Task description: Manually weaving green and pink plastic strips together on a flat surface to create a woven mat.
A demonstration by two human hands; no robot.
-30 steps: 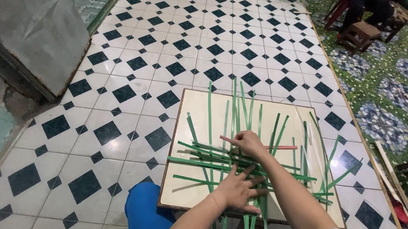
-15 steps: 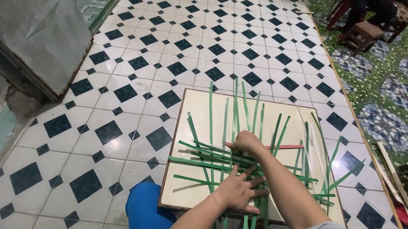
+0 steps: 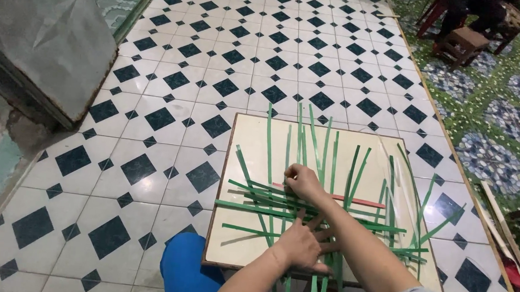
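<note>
- Here, in the head view now, our left hand [image 3: 302, 246] lies flat with fingers spread, pressing down on the crossing of the thin green weaving strips [image 3: 281, 196] near the near edge of the cream rectangular board [image 3: 255, 133].
- Our right hand [image 3: 302, 180] sits further in, toward the board's middle, fingers curled closed and pinching the strips where they cross a single flat red strip [image 3: 353, 200].
- Against the head view a second ago, both hands are in nearly the same places: the left has stayed pressed on the crossing and the right has only edged slightly along the horizontal strips. We judge the weave is being held firm while one strip is adjusted, not a new one laid.
- The upright strips fan out toward the far edge of the board; the horizontal ones run toward its right edge.
- The board rests on a white tiled floor with dark diamond shapes [image 3: 172, 98]; a blue rounded object [image 3: 183, 267] touches the board's near left corner.
- A grey slab [image 3: 44, 30] leans at the left, a small wooden stool [image 3: 465, 44] stands far right on green patterned flooring [image 3: 496, 118].
</note>
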